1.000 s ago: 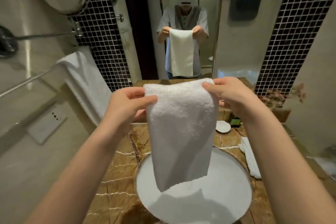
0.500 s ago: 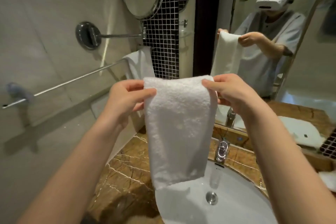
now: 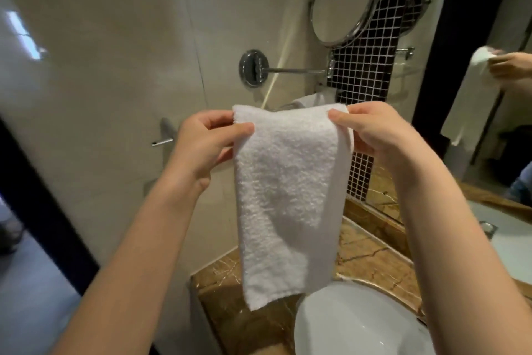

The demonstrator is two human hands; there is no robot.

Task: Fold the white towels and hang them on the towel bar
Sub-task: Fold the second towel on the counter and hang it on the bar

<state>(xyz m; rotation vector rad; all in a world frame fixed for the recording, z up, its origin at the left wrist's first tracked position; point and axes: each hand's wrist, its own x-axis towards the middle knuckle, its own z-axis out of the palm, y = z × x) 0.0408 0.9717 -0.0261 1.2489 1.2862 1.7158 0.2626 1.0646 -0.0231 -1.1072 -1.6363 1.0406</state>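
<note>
the left hand (image 3: 205, 146) and right hand (image 3: 380, 135) each pinch a top corner of the folded white towel (image 3: 285, 199), which hangs above the marble counter (image 3: 362, 256) and sink (image 3: 354, 323). the towel bar (image 3: 161, 141) juts from the wall just left of the left hand.

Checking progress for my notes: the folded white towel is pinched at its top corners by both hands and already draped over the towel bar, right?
Not quite. The left hand and right hand do pinch the folded white towel at its top corners, but it is not draped over the towel bar: the head view shows it hanging free from the hands, above the counter.
</note>
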